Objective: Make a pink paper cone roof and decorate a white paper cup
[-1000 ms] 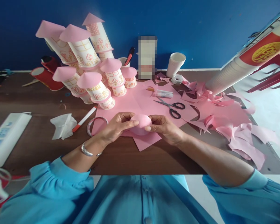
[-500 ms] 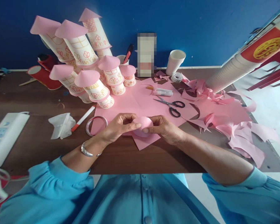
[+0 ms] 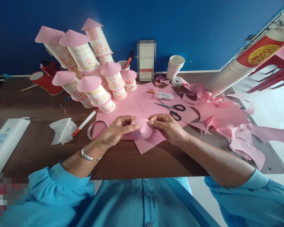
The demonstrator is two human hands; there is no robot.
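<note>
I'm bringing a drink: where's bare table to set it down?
Bare wood shows between the white bar and crumpled tissue, and between the forearms, nearer than the pink sheet. Paper scraps crowd the right, cup towers the back left.

Deep blue wall behind a dark brown worktop; pale, brightly lit floor at right; red stool standing there, partly hidden by stacked cups.

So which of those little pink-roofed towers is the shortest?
The rightmost tower: a single cup shows beneath its pink roof, while the other towers show stacked cups.
</note>
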